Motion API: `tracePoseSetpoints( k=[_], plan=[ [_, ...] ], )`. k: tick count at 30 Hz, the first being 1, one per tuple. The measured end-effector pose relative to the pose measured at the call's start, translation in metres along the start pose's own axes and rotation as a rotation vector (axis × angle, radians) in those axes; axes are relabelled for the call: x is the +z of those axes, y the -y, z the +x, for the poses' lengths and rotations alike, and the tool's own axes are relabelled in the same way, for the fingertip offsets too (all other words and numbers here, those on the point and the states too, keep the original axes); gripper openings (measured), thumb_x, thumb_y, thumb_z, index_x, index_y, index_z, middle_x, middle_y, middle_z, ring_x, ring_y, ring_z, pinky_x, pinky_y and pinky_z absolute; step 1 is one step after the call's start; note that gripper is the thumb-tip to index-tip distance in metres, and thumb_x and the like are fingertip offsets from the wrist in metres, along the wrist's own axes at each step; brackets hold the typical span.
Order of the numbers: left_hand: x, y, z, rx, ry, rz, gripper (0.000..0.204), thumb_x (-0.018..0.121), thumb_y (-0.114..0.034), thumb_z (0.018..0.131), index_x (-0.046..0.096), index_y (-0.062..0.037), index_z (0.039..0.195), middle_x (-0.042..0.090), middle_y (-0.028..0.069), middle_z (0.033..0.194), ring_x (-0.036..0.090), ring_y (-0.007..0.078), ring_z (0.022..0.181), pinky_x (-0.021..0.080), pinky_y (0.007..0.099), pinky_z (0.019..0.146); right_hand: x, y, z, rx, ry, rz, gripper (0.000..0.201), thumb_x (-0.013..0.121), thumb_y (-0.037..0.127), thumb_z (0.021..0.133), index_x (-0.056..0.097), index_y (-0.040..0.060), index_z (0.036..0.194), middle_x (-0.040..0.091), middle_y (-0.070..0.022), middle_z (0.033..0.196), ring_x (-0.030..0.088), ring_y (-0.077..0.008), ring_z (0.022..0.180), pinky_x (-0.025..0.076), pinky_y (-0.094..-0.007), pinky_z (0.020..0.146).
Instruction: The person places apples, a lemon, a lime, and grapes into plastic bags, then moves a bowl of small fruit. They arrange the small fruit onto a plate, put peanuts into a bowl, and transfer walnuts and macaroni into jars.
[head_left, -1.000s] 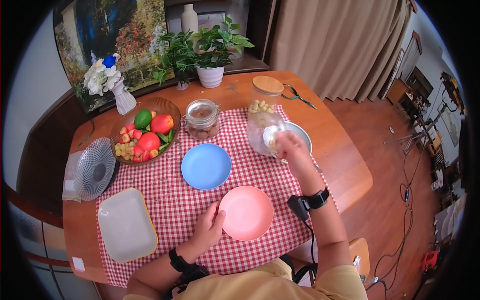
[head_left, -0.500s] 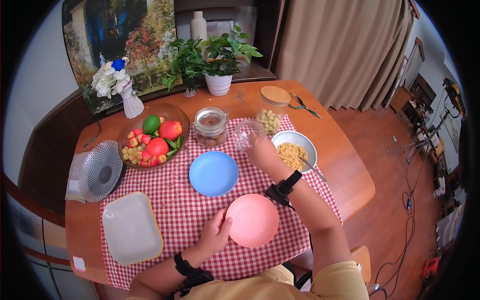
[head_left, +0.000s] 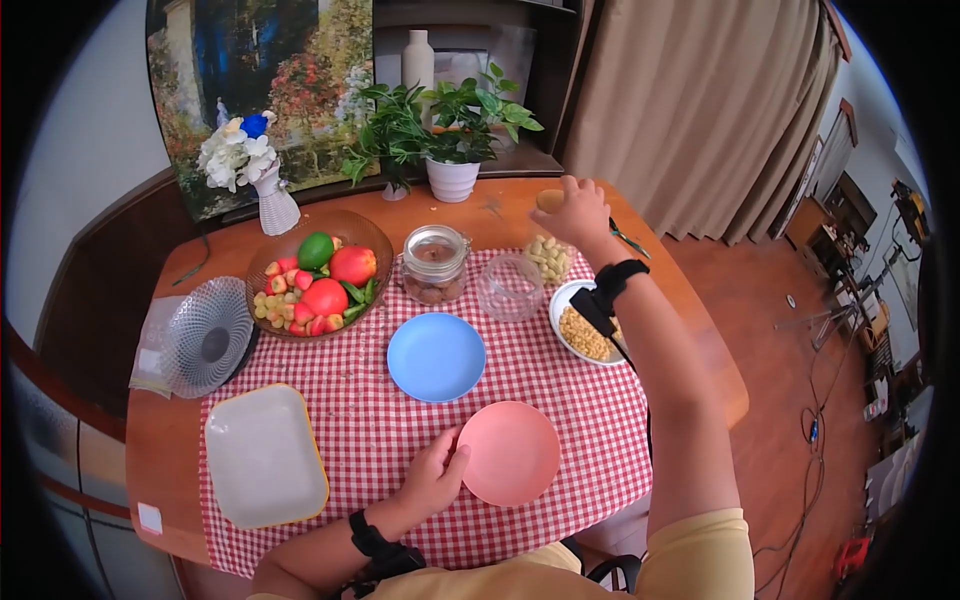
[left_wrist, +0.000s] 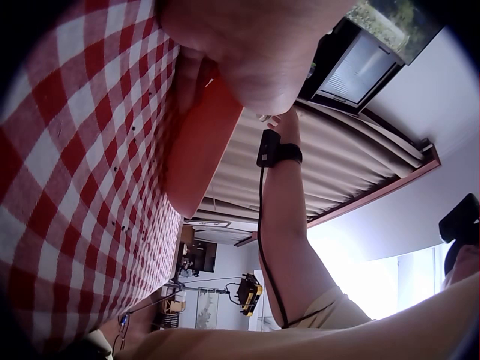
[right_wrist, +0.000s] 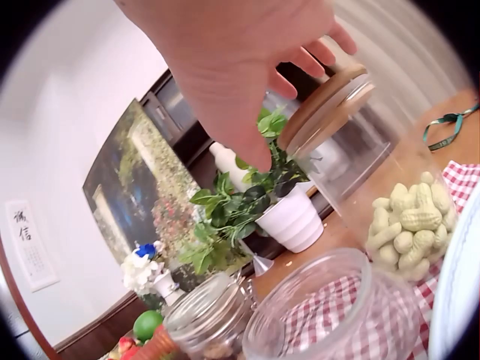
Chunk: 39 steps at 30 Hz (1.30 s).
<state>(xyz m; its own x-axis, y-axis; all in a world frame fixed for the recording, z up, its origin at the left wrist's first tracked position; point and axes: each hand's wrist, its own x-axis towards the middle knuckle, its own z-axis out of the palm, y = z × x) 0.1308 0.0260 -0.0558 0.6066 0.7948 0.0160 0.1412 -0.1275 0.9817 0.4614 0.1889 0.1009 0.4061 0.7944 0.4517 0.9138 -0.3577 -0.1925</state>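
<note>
At the front of the table my left hand (head_left: 435, 472) holds the edge of a pink plate (head_left: 512, 454), thumb at the rim and fingers along its side. My right hand (head_left: 582, 215) is over the wooden lid (right_wrist: 322, 105) of a tall clear jar, thumb and fingers spread about it. Peanuts in their shells (right_wrist: 416, 217) fill the jar's lower part. A clear glass jar (head_left: 510, 287) without a lid stands beside it. Partly behind my right wrist is a white bowl (head_left: 562, 335) of yellow kernels (head_left: 585, 335).
A blue plate (head_left: 436, 357), a clip-top jar (head_left: 434, 264) and a fruit bowl (head_left: 262, 320) stand toward the left. A pale rectangular dish (head_left: 265, 455) and a ribbed clear bowl (head_left: 210, 340) are farther left. A potted plant (head_left: 453, 182) stands at the back.
My right hand has set the clear glass jar down left of the white bowl, let go and moved back and right to the lidded jar. My left hand stays at the pink plate.
</note>
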Motion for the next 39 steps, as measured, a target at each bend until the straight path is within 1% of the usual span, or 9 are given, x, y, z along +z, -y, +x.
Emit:
tracePoseSetpoints(
  k=[2,5,13,21,24,28,30,35,39],
  plan=[
    [0.0,0.006,0.0,0.003,0.02,-0.006,0.037,0.049,-0.022,0.097,0.049,0.0017,0.126,0.066,0.0197,0.106,0.066,0.0283,0.094,0.051,0.036,0.079,0.002,-0.006,0.02,0.216,0.285,0.048,0.098,0.076,0.055,0.061,0.04,0.0096,0.14,0.04,-0.0221,0.139,0.035,-0.0377,0.132,0.036,-0.0468,0.105],
    [-0.002,-0.001,-0.001,0.008,0.042,-0.017,0.037,0.049,-0.022,0.097,0.049,0.0014,0.126,0.065,0.0205,0.108,0.066,0.0292,0.097,0.051,0.0366,0.081,0.018,-0.018,0.033,0.195,0.425,0.0,0.104,0.076,0.056,0.059,0.036,0.0105,0.143,0.038,-0.024,0.139,0.034,-0.0406,0.132,0.037,-0.0443,0.105],
    [-0.004,-0.004,-0.001,0.042,0.035,0.023,0.036,0.05,-0.021,0.096,0.05,0.0004,0.124,0.065,0.0197,0.106,0.065,0.0295,0.097,0.051,0.037,0.08,0.019,-0.031,0.033,0.245,0.382,0.038,0.106,0.076,0.056,0.056,0.037,0.009,0.143,0.039,-0.0273,0.138,0.041,-0.0425,0.127,0.039,-0.0419,0.104],
    [-0.003,-0.011,-0.001,0.002,0.038,-0.012,0.035,0.05,-0.022,0.096,0.05,0.0008,0.122,0.065,0.0209,0.105,0.065,0.0318,0.095,0.051,0.0386,0.079,0.004,-0.057,0.013,0.399,0.092,0.212,0.096,0.075,0.055,0.061,0.042,0.0088,0.139,0.046,-0.0272,0.13,0.046,-0.0393,0.123,0.039,-0.0406,0.103],
    [-0.003,-0.004,-0.001,0.056,0.035,0.002,0.035,0.049,-0.022,0.096,0.05,0.001,0.122,0.064,0.0215,0.106,0.065,0.0331,0.096,0.051,0.0391,0.079,-0.026,-0.046,0.005,0.287,-0.123,0.11,0.09,0.078,0.049,0.063,0.043,0.0125,0.138,0.047,-0.0252,0.124,0.047,-0.0383,0.12,0.042,-0.0417,0.1],
    [-0.005,-0.013,-0.002,0.001,0.038,-0.008,0.035,0.049,-0.02,0.095,0.05,0.0008,0.123,0.064,0.0221,0.106,0.065,0.0326,0.096,0.051,0.0386,0.08,-0.083,-0.036,-0.016,0.11,-0.213,0.104,0.087,0.079,0.044,0.064,0.044,0.0107,0.137,0.048,-0.025,0.124,0.049,-0.0383,0.117,0.043,-0.0428,0.098],
    [-0.004,-0.011,-0.002,-0.001,0.048,-0.042,0.035,0.049,-0.019,0.095,0.051,0.0009,0.123,0.065,0.022,0.106,0.065,0.0316,0.095,0.051,0.0381,0.08,-0.109,-0.032,-0.036,-0.01,-0.207,0.339,0.083,0.079,0.04,0.066,0.045,0.009,0.135,0.049,-0.0234,0.121,0.052,-0.0358,0.113,0.045,-0.0418,0.096],
    [-0.007,-0.013,-0.002,0.037,0.114,-0.047,0.033,0.051,-0.016,0.093,0.055,0.0019,0.12,0.068,0.0186,0.097,0.068,0.025,0.086,0.053,0.0336,0.073,-0.145,-0.019,-0.105,-0.233,0.037,0.598,0.078,0.082,0.027,0.063,0.047,0.0066,0.13,0.05,-0.019,0.118,0.053,-0.0306,0.11,0.047,-0.0376,0.092],
    [-0.005,-0.005,-0.002,0.064,0.119,-0.085,0.033,0.052,-0.016,0.093,0.056,0.0027,0.12,0.069,0.018,0.096,0.068,0.0217,0.084,0.053,0.0323,0.072,-0.146,0.008,-0.155,-0.332,0.217,0.465,0.082,0.083,0.022,0.061,0.045,0.0062,0.131,0.05,-0.0193,0.114,0.054,-0.0339,0.108,0.047,-0.0404,0.092]
  ],
)
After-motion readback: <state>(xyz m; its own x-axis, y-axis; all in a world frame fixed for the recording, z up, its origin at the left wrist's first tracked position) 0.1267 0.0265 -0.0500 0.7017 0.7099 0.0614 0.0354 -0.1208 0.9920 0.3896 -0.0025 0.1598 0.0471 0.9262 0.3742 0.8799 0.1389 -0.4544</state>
